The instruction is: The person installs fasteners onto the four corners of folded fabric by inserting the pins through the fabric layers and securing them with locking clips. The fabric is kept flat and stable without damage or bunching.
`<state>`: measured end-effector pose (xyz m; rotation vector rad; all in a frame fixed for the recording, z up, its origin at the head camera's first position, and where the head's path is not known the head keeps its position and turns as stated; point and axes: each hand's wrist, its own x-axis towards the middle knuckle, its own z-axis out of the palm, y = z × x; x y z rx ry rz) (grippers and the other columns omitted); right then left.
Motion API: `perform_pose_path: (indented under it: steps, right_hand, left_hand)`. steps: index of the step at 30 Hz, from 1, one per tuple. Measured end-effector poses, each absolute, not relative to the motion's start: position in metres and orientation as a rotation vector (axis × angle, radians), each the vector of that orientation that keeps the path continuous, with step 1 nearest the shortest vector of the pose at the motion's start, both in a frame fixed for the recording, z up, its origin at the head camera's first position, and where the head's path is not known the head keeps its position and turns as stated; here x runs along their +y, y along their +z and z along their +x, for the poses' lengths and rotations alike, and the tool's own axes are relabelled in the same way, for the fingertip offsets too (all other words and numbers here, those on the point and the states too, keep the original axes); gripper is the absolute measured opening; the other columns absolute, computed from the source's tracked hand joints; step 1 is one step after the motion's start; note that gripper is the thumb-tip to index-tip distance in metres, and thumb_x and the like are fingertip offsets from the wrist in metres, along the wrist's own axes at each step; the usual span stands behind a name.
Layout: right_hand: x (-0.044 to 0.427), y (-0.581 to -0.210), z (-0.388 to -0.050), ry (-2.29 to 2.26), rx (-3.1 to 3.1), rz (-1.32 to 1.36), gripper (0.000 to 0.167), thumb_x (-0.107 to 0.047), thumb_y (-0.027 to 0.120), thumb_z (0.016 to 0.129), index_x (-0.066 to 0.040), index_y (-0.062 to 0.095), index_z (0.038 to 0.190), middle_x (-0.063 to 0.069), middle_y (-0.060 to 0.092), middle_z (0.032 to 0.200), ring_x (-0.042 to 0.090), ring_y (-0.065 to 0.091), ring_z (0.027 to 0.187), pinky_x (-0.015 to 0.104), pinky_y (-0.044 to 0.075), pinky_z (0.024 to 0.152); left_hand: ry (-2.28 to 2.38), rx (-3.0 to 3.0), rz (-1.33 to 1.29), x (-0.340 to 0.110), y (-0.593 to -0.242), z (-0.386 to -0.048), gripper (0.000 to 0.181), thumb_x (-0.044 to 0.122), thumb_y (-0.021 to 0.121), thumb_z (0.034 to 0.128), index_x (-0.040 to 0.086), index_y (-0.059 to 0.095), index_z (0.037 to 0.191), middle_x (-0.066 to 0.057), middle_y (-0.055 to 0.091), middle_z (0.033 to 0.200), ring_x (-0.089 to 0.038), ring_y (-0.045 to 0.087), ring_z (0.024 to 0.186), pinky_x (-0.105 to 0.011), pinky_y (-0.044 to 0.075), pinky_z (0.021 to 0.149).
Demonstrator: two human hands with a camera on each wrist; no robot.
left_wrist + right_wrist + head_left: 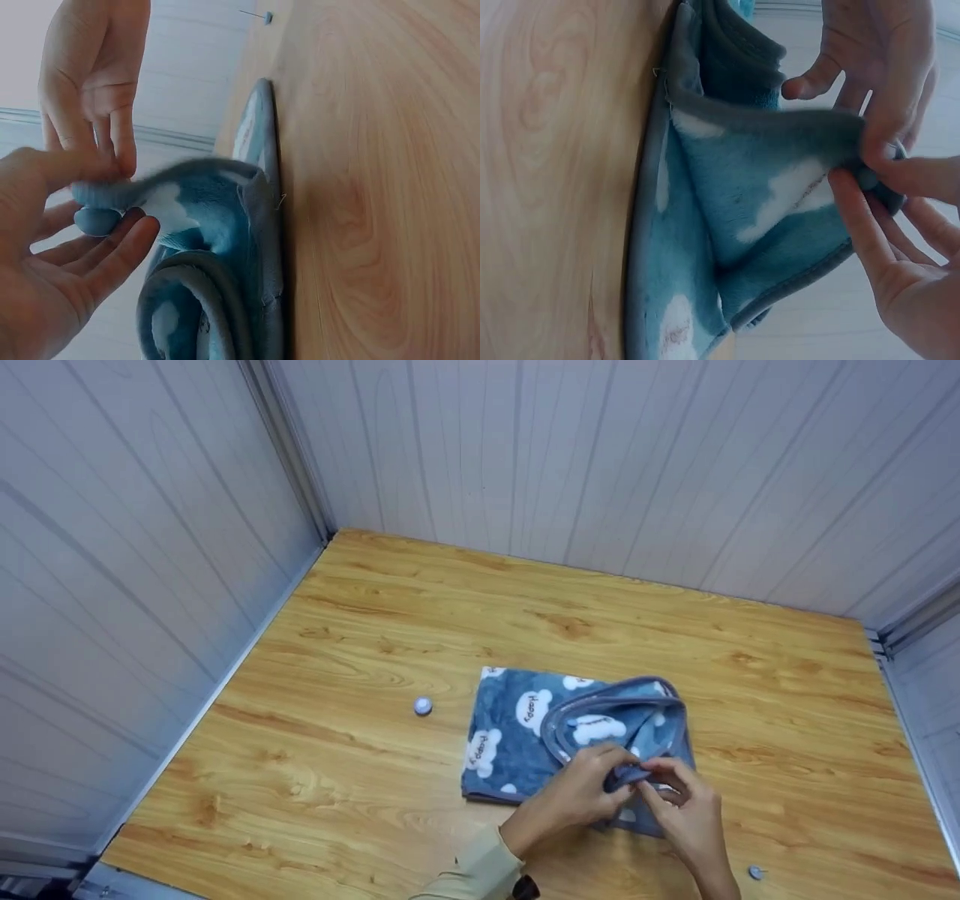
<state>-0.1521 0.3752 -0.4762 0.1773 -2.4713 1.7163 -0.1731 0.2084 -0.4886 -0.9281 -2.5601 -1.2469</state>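
Note:
A folded blue blanket (502,735) with white clouds, some reading "happy", lies on the table, its bordered upper layers curled up on the right. My left hand (589,787) grips a raised part of its edge between thumb and fingers. From the other side my right hand (686,806) pinches the same edge, fingertips close to the left ones. A smooth round blue-grey knob (97,221) shows at the edge between the left thumb and fingers. In the right wrist view a small round knob (866,178) appears between the right thumb and finger, partly covered.
A small pale round knob (423,705) sits on the wooden table (337,780) left of the blanket. Toward the front right lies a similar piece with a thin pin (756,872) sticking out. Pale panel walls (480,457) enclose the back and sides.

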Motion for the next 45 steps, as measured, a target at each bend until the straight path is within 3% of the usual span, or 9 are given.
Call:
perform_pose_path:
  steps: [3, 9, 14, 21, 26, 33, 38, 45]
  right_hand:
    - [0.379, -0.477, -0.155, 1.610, -2.610, 0.150, 0.031, 0.007, 0.070, 0.079, -0.002, 0.066, 0.108, 0.010, 0.067, 0.099, 0.015, 0.066, 0.086, 0.023, 0.053, 0.066]
    - [0.392, -0.481, -0.170, 1.397, -2.798, 0.173, 0.046, 0.008, 0.064, 0.082, -0.003, 0.058, 0.126, 0.018, 0.064, 0.114, 0.030, 0.063, 0.102, 0.033, 0.054, 0.073]
    - [0.391, -0.482, -0.182, 1.396, -2.788, 0.332, 0.058, 0.010, 0.061, 0.084, -0.003, 0.045, 0.138, 0.023, 0.054, 0.129, 0.037, 0.055, 0.114, 0.046, 0.052, 0.078]
    - [0.370, -0.489, -0.189, 1.428, -2.835, 0.593, 0.071, 0.010, 0.058, 0.086, -0.008, 0.029, 0.148, 0.020, 0.036, 0.146, 0.039, 0.040, 0.128, 0.054, 0.043, 0.092]
    - [0.361, -0.494, -0.182, 1.421, -2.929, 0.612, 0.062, 0.008, 0.057, 0.087, -0.006, 0.037, 0.144, 0.017, 0.040, 0.144, 0.036, 0.036, 0.132, 0.057, 0.030, 0.102]
    - [0.363, -0.489, -0.170, 1.400, -2.964, 0.565, 0.040, 0.004, 0.062, 0.086, -0.007, 0.059, 0.124, 0.014, 0.052, 0.134, 0.033, 0.045, 0.125, 0.053, 0.038, 0.098]
    - [0.377, -0.478, -0.164, 1.329, -3.003, 0.492, 0.032, -0.001, 0.064, 0.087, -0.009, 0.062, 0.117, 0.011, 0.058, 0.123, 0.031, 0.052, 0.116, 0.051, 0.047, 0.085]
    - [0.412, -0.471, -0.158, 0.925, -3.193, 0.306, 0.031, -0.009, 0.066, 0.085, -0.002, 0.061, 0.115, 0.021, 0.056, 0.115, 0.040, 0.053, 0.107, 0.057, 0.043, 0.085]
  left_hand:
    - [-1.302, -2.557, -0.882, 0.208, -0.488, -0.173, 0.019, 0.009, 0.062, 0.0867, 0.007, 0.067, 0.105, -0.002, 0.065, 0.103, -0.003, 0.057, 0.094, -0.009, 0.042, 0.079]
    - [-1.470, -2.582, -0.794, 0.203, -0.487, -0.171, 0.012, 0.012, 0.053, 0.0945, 0.012, 0.062, 0.101, 0.007, 0.061, 0.085, 0.002, 0.049, 0.063, -0.008, 0.038, 0.053]
    - [-1.532, -2.530, -0.618, 0.196, -0.490, -0.171, 0.011, 0.016, 0.052, 0.0958, 0.012, 0.061, 0.100, 0.006, 0.064, 0.080, 0.002, 0.054, 0.062, -0.009, 0.042, 0.055]
    - [-1.604, -2.434, -0.216, 0.179, -0.503, -0.175, 0.006, 0.013, 0.059, 0.0902, 0.008, 0.063, 0.087, 0.003, 0.059, 0.070, -0.002, 0.049, 0.056, -0.016, 0.040, 0.051]
    - [-1.586, -2.492, -0.040, 0.169, -0.516, -0.181, 0.008, 0.012, 0.063, 0.0878, 0.008, 0.065, 0.081, 0.002, 0.059, 0.073, -0.005, 0.052, 0.061, -0.020, 0.044, 0.057]
    - [-1.555, -2.574, 0.016, 0.158, -0.522, -0.185, 0.008, 0.014, 0.066, 0.0874, 0.008, 0.063, 0.082, 0.002, 0.060, 0.074, -0.008, 0.056, 0.066, -0.023, 0.047, 0.061]
    - [-1.530, -2.575, 0.027, 0.150, -0.518, -0.187, 0.009, 0.013, 0.068, 0.0854, 0.007, 0.062, 0.085, 0.003, 0.059, 0.071, -0.006, 0.054, 0.063, -0.022, 0.046, 0.059]
    - [-1.507, -2.586, -0.014, 0.136, -0.511, -0.184, 0.006, 0.009, 0.066, 0.0851, 0.005, 0.063, 0.088, 0.002, 0.061, 0.073, -0.006, 0.054, 0.065, -0.022, 0.046, 0.059]
